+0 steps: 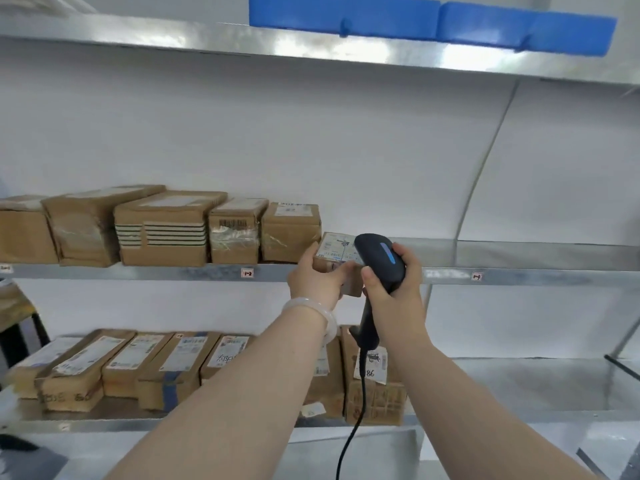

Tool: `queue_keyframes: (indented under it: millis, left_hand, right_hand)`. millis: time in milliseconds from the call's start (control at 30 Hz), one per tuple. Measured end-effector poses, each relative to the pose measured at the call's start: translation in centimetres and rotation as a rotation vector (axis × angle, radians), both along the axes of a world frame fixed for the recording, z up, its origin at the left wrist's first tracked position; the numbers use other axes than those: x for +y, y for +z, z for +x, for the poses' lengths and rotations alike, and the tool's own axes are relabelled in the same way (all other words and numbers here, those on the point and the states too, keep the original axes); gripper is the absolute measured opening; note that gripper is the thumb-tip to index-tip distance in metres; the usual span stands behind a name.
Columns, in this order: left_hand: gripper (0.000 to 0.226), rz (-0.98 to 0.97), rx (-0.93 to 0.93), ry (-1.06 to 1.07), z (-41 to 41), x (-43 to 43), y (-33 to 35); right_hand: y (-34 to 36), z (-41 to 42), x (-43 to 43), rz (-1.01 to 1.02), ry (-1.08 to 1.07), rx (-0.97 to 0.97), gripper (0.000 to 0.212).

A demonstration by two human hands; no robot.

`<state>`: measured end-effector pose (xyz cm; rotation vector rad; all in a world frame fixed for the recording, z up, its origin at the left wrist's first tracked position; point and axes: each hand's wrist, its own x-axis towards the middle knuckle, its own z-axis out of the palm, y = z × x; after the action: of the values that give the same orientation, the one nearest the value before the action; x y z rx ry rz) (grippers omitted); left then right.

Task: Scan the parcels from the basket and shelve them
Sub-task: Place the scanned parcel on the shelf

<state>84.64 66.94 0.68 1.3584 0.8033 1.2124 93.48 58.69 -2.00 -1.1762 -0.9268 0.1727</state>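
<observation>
Left hand (317, 277) grips small cardboard parcel (337, 261): light, rigid, held by its sides. Right hand (391, 289) grips barcode scanner (379, 261).

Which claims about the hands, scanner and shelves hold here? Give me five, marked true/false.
1. The right hand grips the scanner. True.
2. The left hand is empty. False: it holds a small parcel at the middle shelf edge.
3. The scanner is cordless. False: a cable hangs from its handle.
4. Boxes sit on both the middle shelf and the lower shelf. True.
5. The bracelet is on the right wrist. False: it is on the left wrist.
</observation>
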Motion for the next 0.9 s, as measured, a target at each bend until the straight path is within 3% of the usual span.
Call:
queue_keyframes:
  millis: [233, 500, 667, 767, 900]
  left_hand:
    - [0.087, 0.108, 0.226, 0.020, 2.4, 2.2, -0.3]
    - [0.085, 0.179, 0.259, -0.096, 2.6, 2.6, -1.0]
    - [0.074, 0.572, 0.436, 0.092, 2.0, 1.1, -2.6]
    - [0.068, 0.835, 0.656, 0.234, 1.9, 0.9, -3.9]
    - [0.073, 0.884, 0.977, 0.239, 2.7, 1.8, -4.3]
  right_hand:
    - [0.1, 3.3, 3.0, -0.042, 0.011, 0.014, 0.053]
    - [0.9, 5.2, 5.4, -0.040, 0.039, -0.005, 0.052]
    - [1.1, 5.5, 5.9, -0.033, 0.046, -0.018, 0.054]
    - [1.4, 5.9, 5.9, -0.029, 0.046, -0.028, 0.053]
    - [1.1, 6.5, 5.2, -0.037, 0.033, -0.053, 0.053]
